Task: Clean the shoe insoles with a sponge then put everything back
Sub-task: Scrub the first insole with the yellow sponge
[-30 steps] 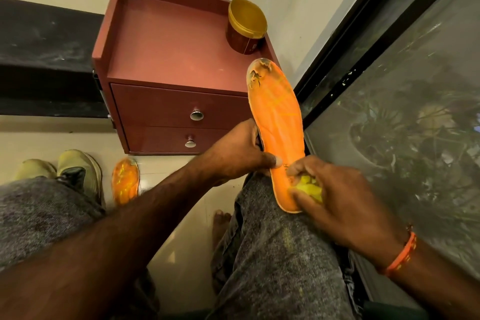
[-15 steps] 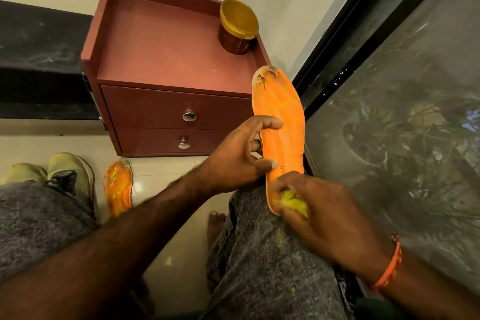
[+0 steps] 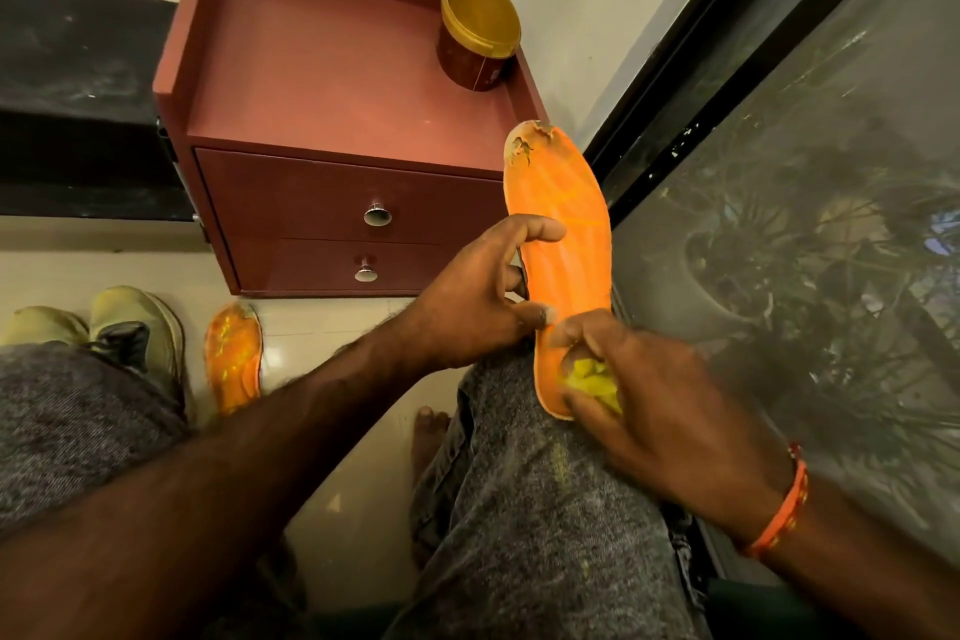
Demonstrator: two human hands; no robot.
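Across the right knee: orange insole [image 3: 563,244], long axis running away from the body, torn toe end over the cabinet [image 3: 332,83] front edge. Left hand [image 3: 467,296] pinches its near-left edge; right hand [image 3: 649,395] grips a yellow sponge [image 3: 592,377] against the heel. Unscrubbed length likely lies forward, toeward.

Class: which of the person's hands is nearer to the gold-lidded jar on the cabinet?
Left. The left hand grips the insole at mid-length, below the jar. The right hand holds the sponge at the insole's near end, farther away.
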